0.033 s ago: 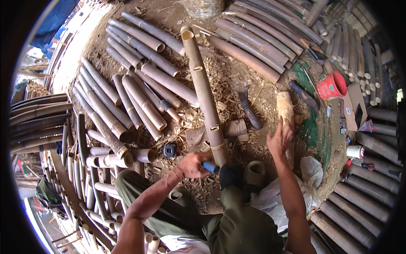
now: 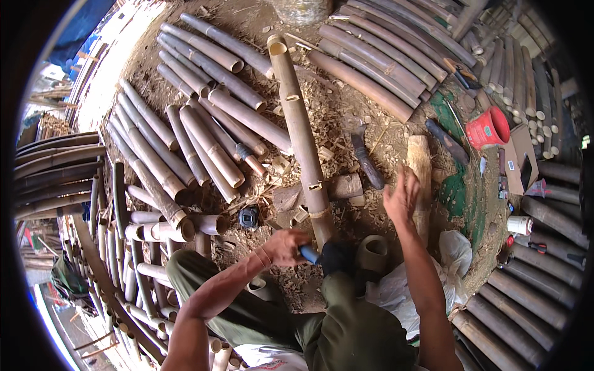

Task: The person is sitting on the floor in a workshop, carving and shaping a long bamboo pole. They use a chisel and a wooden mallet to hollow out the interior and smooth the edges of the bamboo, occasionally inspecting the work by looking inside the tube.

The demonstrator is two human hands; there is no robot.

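A long bamboo pole (image 2: 301, 139) with notches cut in it lies in front of me across a short wooden block (image 2: 344, 187). Its near end meets my dark-covered foot (image 2: 337, 255). My left hand (image 2: 286, 247) is closed round a blue-handled tool (image 2: 309, 253) just left of that end; the tool's working end is mostly hidden. My right hand (image 2: 401, 196), fingers apart and holding nothing I can see, hovers beside a pale, worn wooden club (image 2: 419, 154). A curved dark-handled blade (image 2: 366, 162) lies left of the club's head.
Cut bamboo lengths (image 2: 213, 145) lie at the left, with more bamboo (image 2: 383, 62) at the far right. Wood chips cover the ground. A red bucket (image 2: 487, 128), a dark sheath-like piece (image 2: 447, 141), a plastic bag (image 2: 455, 250) and a small dark device (image 2: 249, 217) lie around.
My right hand has come away from the wooden club, shifting slightly left and up with its fingers loosened. My left hand, still gripping the blue-handled tool, has moved slightly.
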